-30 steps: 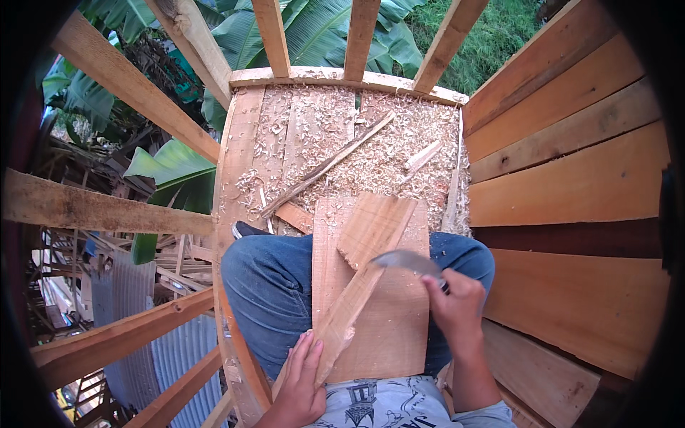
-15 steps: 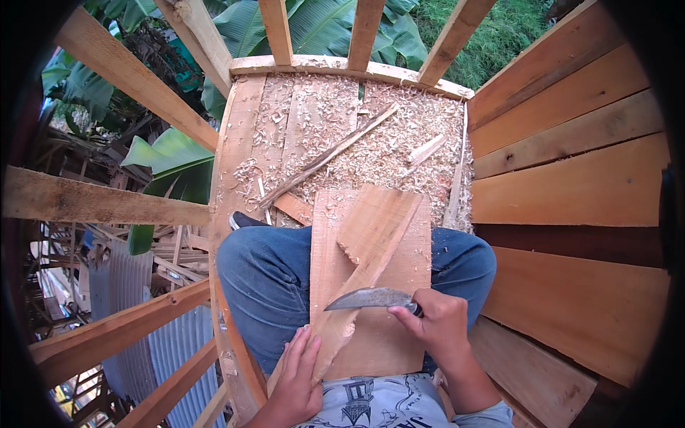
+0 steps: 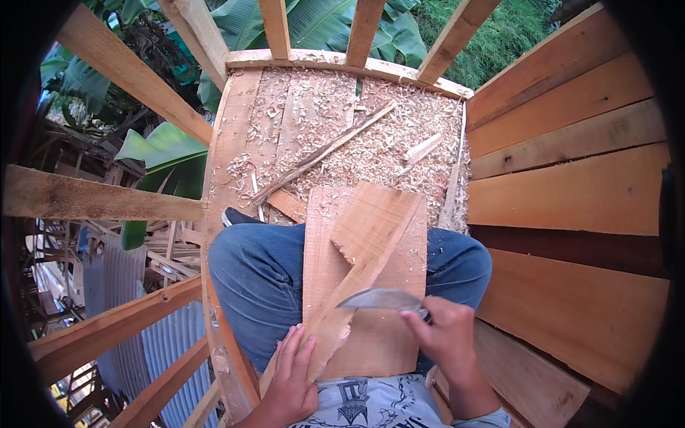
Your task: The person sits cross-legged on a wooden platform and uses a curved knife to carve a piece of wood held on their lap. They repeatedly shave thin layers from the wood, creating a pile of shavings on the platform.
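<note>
A cut wooden piece [image 3: 372,225], wide at its far end and narrowing toward me, lies slantwise on a broad flat board [image 3: 382,349] across my lap. My left hand [image 3: 294,374] grips its narrow near end, fingers stretched together over the top; the thumb is hidden. My right hand [image 3: 448,329] is closed around the handle of a knife with a broad curved blade [image 3: 378,299]. The blade points left, its tip over the piece's narrow part; whether it touches I cannot tell. A rough, pale notch shows on the piece's right edge, just below the blade.
Wood shavings [image 3: 335,167] cover the plank floor ahead, with a long stick [image 3: 325,152] and smaller offcuts [image 3: 424,148] among them. Wooden rails [image 3: 107,192] enclose the left and far sides. A plank wall [image 3: 564,192] rises at right. My bent knees [image 3: 253,260] flank the board.
My right hand has shifted slightly right and down, drawing the knife's tip rightward along the piece. My left hand stays on the near end. The view has shifted slightly.
</note>
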`<state>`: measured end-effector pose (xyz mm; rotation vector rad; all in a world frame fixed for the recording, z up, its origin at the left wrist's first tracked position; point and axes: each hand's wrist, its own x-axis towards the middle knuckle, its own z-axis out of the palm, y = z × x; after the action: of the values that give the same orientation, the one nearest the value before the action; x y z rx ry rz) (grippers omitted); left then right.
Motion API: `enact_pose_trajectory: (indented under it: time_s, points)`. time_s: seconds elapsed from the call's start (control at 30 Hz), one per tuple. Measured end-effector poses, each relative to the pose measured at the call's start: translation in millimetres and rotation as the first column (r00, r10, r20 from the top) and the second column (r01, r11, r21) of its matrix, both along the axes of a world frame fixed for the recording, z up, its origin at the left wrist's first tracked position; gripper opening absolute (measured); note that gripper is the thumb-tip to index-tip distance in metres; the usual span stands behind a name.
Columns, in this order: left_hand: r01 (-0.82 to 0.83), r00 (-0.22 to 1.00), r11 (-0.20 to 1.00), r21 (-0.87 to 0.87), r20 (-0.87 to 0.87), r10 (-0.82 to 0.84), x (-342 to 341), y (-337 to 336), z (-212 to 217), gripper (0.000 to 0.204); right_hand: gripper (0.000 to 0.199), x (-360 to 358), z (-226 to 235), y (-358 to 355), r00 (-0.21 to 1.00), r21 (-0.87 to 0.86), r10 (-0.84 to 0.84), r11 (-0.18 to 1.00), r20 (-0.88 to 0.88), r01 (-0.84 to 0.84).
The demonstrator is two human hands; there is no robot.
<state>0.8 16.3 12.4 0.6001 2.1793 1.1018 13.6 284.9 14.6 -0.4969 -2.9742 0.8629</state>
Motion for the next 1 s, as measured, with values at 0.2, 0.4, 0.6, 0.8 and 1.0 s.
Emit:
enact_pose_trajectory:
  time_s: [0.2, 0.4, 0.6, 0.8, 1.0]
  points:
    - [0.014, 0.999, 1.0, -0.019, 0.033, -0.013, -0.7, -1.7, 0.1, 0.073, 0.049, -5.1, -13.8, 0.1, 1.0, 0.09, 0.009, 0.996, 0.007, -0.01]
    - [0.017, 1.0, 0.999, -0.029, 0.013, -0.017, -1.2, -1.6, 4.1, 0.073, 0.048, -0.6, -17.9, 78.8, 0.893, 0.12, -0.451, 0.887, 0.006, 0.447]
    - [0.027, 1.0, 0.999, -0.046, 0.012, -0.026, -2.3, 1.9, 2.8, 0.072, 0.045, -6.2, -0.9, -4.8, 0.999, -0.011, 0.052, 0.999, -0.001, -0.052]
    - [0.058, 0.998, 0.996, -0.074, 0.012, -0.057, -1.6, -1.6, -1.8, 0.071, 0.051, -11.8, -15.9, 3.3, 0.991, 0.127, 0.133, 0.983, 0.01, -0.133]
    - [0.065, 0.998, 0.993, -0.094, -0.01, -0.066, -0.1, -2.7, 0.0, 0.071, 0.049, -8.8, -18.7, 65.2, 0.93, 0.182, -0.362, 0.92, 0.064, 0.346]
